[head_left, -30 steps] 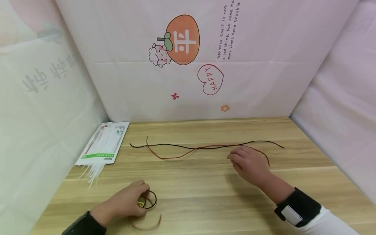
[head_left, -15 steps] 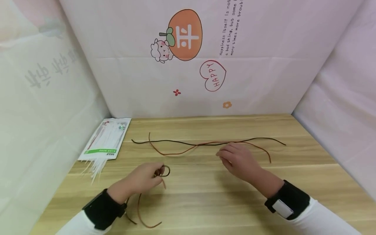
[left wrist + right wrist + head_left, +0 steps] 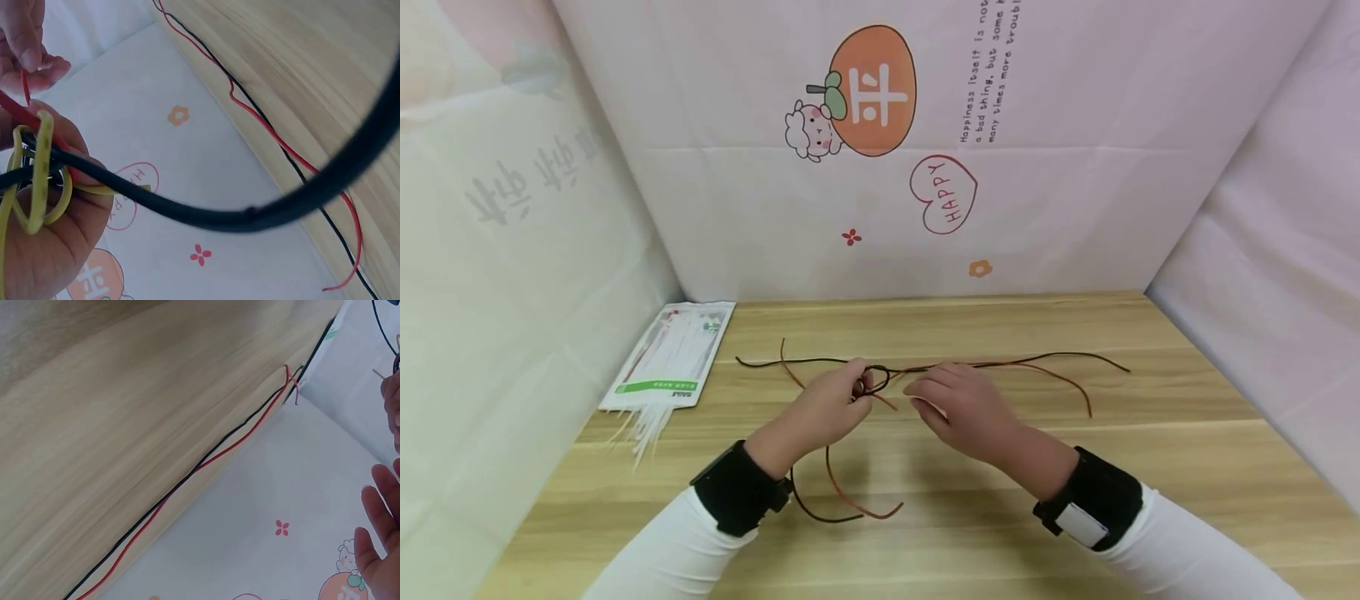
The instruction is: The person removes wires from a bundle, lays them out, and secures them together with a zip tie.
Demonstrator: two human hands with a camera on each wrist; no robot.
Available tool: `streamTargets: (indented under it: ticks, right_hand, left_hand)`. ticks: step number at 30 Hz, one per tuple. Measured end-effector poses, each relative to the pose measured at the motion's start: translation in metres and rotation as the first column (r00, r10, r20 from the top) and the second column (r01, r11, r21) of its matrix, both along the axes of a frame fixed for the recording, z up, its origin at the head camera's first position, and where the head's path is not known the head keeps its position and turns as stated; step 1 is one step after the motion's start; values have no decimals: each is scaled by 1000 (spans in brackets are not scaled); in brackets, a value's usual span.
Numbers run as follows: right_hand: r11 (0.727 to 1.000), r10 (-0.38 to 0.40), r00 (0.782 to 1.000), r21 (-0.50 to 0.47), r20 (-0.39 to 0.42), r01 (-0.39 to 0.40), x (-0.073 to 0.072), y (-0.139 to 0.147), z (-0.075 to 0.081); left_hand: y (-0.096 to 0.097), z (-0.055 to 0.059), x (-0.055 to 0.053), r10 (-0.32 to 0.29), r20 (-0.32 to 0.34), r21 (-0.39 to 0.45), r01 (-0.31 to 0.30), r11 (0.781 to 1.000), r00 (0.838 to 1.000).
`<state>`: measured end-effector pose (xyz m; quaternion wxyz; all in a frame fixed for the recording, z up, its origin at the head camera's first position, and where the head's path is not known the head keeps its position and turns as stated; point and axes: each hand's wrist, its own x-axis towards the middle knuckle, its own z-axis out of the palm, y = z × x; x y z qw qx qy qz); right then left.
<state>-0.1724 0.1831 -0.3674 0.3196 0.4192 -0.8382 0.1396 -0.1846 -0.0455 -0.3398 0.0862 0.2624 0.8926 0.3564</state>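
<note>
Right of the white packet point(image 3: 681, 346), a bundle of black, red and yellow wires point(image 3: 40, 169) sits in the left hand point(image 3: 823, 408), whose fingers are curled round it, with loose ends trailing below. Farther right from the packet, the right hand point(image 3: 966, 412) is near the bundle, its fingers apart. Also right of the packet, a long black wire point(image 3: 1067, 353) and a long red wire point(image 3: 357, 231) lie crossed on the table point(image 3: 1225, 467). Thin white strips point(image 3: 651, 425) poke from the packet's near end.

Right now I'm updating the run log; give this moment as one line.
left hand: holds wire bundle | right hand: nearby, seemingly holding nothing | red wire, black wire: crossed on table
</note>
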Motion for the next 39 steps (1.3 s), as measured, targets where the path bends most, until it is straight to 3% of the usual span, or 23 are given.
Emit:
streamTargets:
  ticks: [5,9,13,15,17,20,27,34,39]
  right_hand:
    - [999,-28,998,-13,59,29,2,-6,1]
    - [1000,-27,991,-8,131,28,3,-12,1]
    - [999,-31,989,-12,147,34,4,-13,-1]
    - [999,-40,989,-16,140,43,5,-12,-2]
    - [999,-47,991,-16,126,49,5,-10,-3]
    - [999,-49,994,-13,93,50,4,-7,-3]
    - [998,-60,998,9,29,60,4,0,-5]
    - [999,-49,999,14,-3,49,3,7,-5]
    - [996,-93,996,10,14,93,3,19,-4]
  left_hand:
    - [11,-3,-1,29,-33,5,-29,1000,999]
    - [18,-7,0,-4,-100,9,5,1000,995]
    - [22,-12,4,-74,-223,-56,63,996,972]
    - [24,-13,6,-83,-279,-93,59,994,957]
    - [26,-14,7,-86,-294,-116,54,992,952]
    - [27,-14,6,-93,-291,-137,55,989,952]
    - [29,-11,7,-182,-209,-191,142,971,961]
    - [28,-12,5,-224,-133,-203,195,960,966]
    - [23,-12,4,-244,-116,-229,213,950,963]
